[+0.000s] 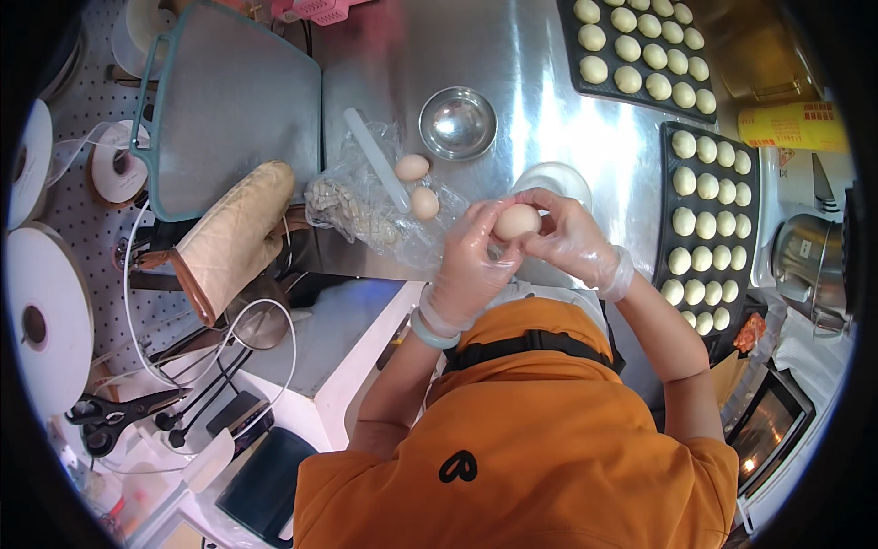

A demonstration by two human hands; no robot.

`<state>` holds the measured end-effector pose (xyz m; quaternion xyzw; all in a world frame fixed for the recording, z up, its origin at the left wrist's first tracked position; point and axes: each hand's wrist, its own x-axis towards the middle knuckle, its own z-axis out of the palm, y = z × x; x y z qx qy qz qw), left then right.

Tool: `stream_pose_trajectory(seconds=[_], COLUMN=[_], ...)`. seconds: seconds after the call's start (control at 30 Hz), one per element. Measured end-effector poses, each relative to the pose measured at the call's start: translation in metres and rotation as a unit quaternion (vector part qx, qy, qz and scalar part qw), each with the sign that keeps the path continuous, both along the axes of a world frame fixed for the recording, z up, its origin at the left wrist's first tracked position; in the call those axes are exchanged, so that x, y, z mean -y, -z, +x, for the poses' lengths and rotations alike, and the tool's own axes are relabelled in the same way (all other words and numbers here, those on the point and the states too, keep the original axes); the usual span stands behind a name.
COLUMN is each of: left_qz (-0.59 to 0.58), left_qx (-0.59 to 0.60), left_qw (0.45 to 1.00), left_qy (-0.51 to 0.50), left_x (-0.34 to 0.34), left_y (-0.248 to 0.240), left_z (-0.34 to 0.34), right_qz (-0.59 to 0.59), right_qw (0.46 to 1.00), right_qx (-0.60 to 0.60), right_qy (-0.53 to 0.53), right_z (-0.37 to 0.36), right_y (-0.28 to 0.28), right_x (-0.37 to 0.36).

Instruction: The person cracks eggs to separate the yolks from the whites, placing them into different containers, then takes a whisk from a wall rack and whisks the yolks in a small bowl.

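Between my two hands, close to my body at the counter's near edge, is a pale brown egg (518, 223). My left hand (476, 256) and my right hand (574, 236) both wear clear plastic gloves, with fingers closed around the egg from either side. Partly hidden behind my hands stands a whitish round bowl (556, 181). Farther off sits a small steel bowl (457, 123). Two more eggs, one upper (412, 167) and one lower egg (424, 203), lie left of my hands beside a crumpled clear plastic bag (366, 206). A translucent white stick (377, 161) rests across the bag.
Two black trays, a far tray (640, 94) and a right-hand tray (666, 210), carry rows of dough balls. At left are a teal-rimmed board (315, 110), a quilted oven mitt (238, 233), black scissors (114, 421) and loose cables. A steel pot (809, 261) stands at far right.
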<state>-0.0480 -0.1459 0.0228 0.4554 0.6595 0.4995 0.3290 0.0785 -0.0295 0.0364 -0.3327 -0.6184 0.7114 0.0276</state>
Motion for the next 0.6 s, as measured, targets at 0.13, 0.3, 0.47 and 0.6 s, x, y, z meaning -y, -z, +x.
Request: stream_pose_trajectory(seconds=[0.13,0.3,0.47,0.6], left_qz=[0.015,-0.006,-0.037,-0.058], left_qx=[-0.027,-0.077,-0.091,-0.080], left_qw=[0.999,0.997,0.995,0.995], left_qy=[-0.036,-0.018,-0.022,-0.021], left_x=[-0.002,-0.007,-0.009,-0.010], left_y=[0.009,0.014,0.019,0.014], left_z=[0.010,0.017,0.027,0.032], right_qz=[0.046,0.089,0.075,0.014], right_qw=[0.999,0.996,0.995,0.997], right_qx=[-0.002,0.026,0.062,0.073], right_qy=[0.008,0.012,-0.002,0.014], right_z=[-0.002,-0.001,0.005,0.008], right_y=[0.004,0.005,0.010,0.011], right_x=[-0.003,-0.006,-0.010,-0.011])
